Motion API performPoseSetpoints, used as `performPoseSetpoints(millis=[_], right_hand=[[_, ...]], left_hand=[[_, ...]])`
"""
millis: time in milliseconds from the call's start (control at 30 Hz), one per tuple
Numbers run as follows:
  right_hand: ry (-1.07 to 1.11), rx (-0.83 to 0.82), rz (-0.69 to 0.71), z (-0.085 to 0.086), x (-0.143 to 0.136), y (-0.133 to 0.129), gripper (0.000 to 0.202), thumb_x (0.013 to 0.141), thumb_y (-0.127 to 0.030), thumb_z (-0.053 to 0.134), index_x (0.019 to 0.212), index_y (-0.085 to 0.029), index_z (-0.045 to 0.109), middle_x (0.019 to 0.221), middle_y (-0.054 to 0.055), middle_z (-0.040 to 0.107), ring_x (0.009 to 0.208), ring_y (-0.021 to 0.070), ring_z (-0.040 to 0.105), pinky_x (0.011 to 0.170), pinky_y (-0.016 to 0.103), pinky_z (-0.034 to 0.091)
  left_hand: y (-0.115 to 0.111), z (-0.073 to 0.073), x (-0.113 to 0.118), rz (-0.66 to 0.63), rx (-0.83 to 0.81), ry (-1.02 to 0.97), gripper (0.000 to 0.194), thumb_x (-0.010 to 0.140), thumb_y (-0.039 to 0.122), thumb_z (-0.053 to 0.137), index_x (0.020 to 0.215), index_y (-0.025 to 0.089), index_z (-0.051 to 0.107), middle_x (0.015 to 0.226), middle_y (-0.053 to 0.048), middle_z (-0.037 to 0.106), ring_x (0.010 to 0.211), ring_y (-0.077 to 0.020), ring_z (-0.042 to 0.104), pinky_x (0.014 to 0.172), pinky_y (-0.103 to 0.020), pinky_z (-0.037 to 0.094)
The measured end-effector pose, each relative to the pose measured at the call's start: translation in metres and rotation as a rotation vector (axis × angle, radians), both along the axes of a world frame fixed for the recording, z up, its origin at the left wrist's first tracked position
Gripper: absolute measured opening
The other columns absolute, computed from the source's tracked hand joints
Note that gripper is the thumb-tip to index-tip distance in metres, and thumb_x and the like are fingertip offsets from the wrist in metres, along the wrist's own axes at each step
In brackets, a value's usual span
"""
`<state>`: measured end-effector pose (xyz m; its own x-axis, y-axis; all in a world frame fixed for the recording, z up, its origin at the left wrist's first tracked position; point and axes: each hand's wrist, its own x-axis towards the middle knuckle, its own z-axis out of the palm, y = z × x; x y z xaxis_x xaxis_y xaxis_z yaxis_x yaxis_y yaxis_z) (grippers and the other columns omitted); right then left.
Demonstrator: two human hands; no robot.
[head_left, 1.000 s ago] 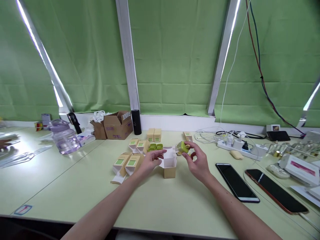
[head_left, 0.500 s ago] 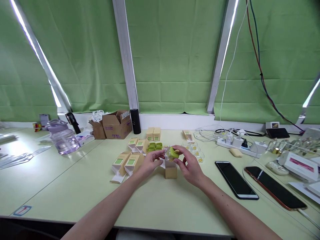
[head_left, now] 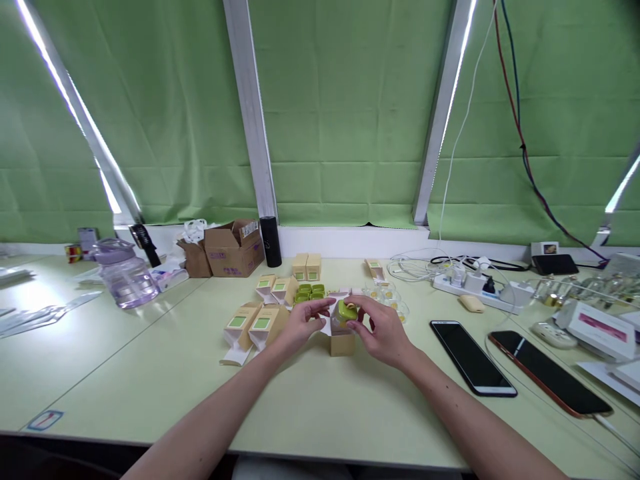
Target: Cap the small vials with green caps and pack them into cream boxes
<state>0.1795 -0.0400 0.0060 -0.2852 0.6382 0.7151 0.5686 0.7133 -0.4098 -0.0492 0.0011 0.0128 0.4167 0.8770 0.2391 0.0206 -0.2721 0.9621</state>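
A small clear jar with a green lid point(head_left: 346, 311) and a yellow loop on top is pinched in the fingertips of my right hand point(head_left: 377, 328). It is at the mouth of an upright open kraft box point(head_left: 343, 345), with its lower part hidden inside. My left hand point(head_left: 303, 327) is at the box's left side, fingers stretched toward the opening and thumb apart, beside a white inner flap. Whether the fingertips touch the flap I cannot tell. Several green lids point(head_left: 309, 292) and clear containers point(head_left: 393, 300) with yellow centres lie behind my hands.
Several green-labelled kraft boxes point(head_left: 269, 323) stand at left, some with flaps open. Two phones point(head_left: 473, 358) lie at right, near a power strip point(head_left: 475, 291) and cables. Farther left are a lilac water jug point(head_left: 126, 277), a brown carton point(head_left: 233, 250) and a black cylinder point(head_left: 271, 241).
My right hand has lowered and turned the jar more upright, bringing it into the box's mouth. My left hand stays nearly in place beside the box.
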Motion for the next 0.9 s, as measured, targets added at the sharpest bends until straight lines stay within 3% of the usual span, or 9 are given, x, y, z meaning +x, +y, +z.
performPoseSetpoints(millis=[233, 467, 767, 900], right_hand=[[-0.053, -0.041, -0.032, 0.0, -0.002, -0.003, 0.033, 0.087, -0.021, 0.066, 0.119, -0.025, 0.059, 0.107, 0.005, 0.074, 0.077, 0.02, 0.066, 0.065, 0.032, 0.048], [-0.117, -0.068, -0.031, 0.001, -0.004, -0.007, 0.031, 0.083, -0.018, 0.067, 0.112, -0.025, 0.059, 0.101, 0.004, 0.071, 0.082, 0.022, 0.063, 0.075, 0.035, 0.048], [-0.119, -0.021, -0.033, -0.003, -0.009, -0.002, 0.014, 0.098, -0.019, 0.051, 0.104, -0.026, 0.062, 0.091, 0.005, 0.07, 0.083, 0.0228, 0.061, 0.071, 0.035, 0.047], [-0.065, -0.024, -0.025, -0.006, -0.012, 0.0, 0.015, 0.099, -0.018, 0.051, 0.103, -0.026, 0.063, 0.102, 0.006, 0.072, 0.09, 0.0234, 0.063, 0.076, 0.036, 0.05]], left_hand=[[-0.002, 0.002, 0.001, -0.009, -0.021, -0.022, 0.055, 0.069, 0.016, 0.068, 0.124, 0.014, 0.074, 0.119, -0.014, 0.074, 0.105, -0.0262, 0.064, 0.092, -0.037, 0.049], [-0.003, 0.003, 0.001, 0.013, -0.012, -0.019, 0.058, 0.067, 0.014, 0.067, 0.124, 0.015, 0.075, 0.117, -0.013, 0.075, 0.103, -0.0243, 0.064, 0.094, -0.037, 0.05], [0.002, -0.002, 0.001, 0.02, -0.004, -0.012, 0.057, 0.068, 0.015, 0.068, 0.124, 0.014, 0.074, 0.122, -0.014, 0.074, 0.105, -0.0249, 0.064, 0.096, -0.038, 0.049], [0.001, -0.002, 0.001, 0.017, 0.005, -0.003, 0.057, 0.069, 0.014, 0.067, 0.126, 0.014, 0.073, 0.121, -0.014, 0.074, 0.107, -0.0255, 0.064, 0.096, -0.038, 0.049]])
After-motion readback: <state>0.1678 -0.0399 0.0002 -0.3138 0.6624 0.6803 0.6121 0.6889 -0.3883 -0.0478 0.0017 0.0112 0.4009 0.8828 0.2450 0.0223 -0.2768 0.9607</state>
